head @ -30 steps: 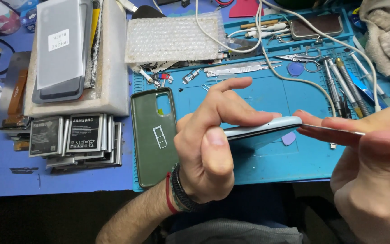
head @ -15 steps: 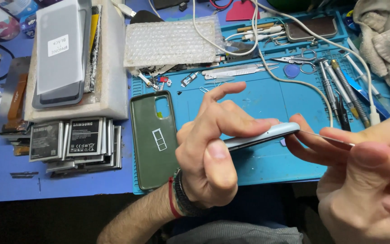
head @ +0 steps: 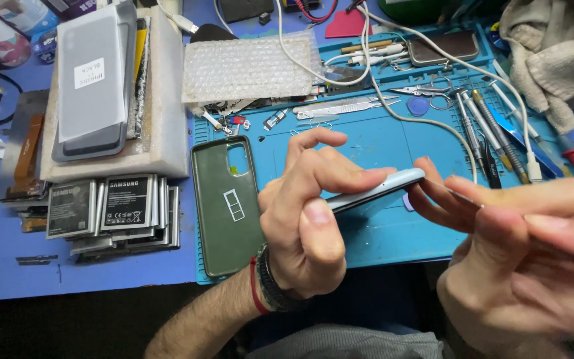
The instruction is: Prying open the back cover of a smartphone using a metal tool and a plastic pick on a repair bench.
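My left hand [head: 310,226] is clamped on the phone [head: 377,191], thumb pressed along the near side and fingers curled over the top, so I see only its pale blue edge and a sliver of its back. It hangs edge-on above the blue work mat [head: 373,143], not touching it. Most of the phone's body is buried behind my own knuckles, and its face is turned away from me.

My right hand [head: 523,259] sits at the phone's right end, fingers pinched on a thin metal tool [head: 456,194]. The tip meets the phone's corner, but I can't make out whether it is in the seam or just against it. That hand is blurred and runs off the right and bottom edges, so the rest of the tool is lost in my grip.

Just beside my left hand, a dark green phone case [head: 224,206] lies open side up on the mat. Beyond it to the left, a stack of flat batteries [head: 111,209] rests on the blue table. Further back, a sheet of bubble wrap [head: 247,66] covers some small parts, only their ends poking out. A white cable [head: 393,113] loops across the mat, and tweezers and screwdrivers [head: 483,129] lie in a row at the right, partly under it.
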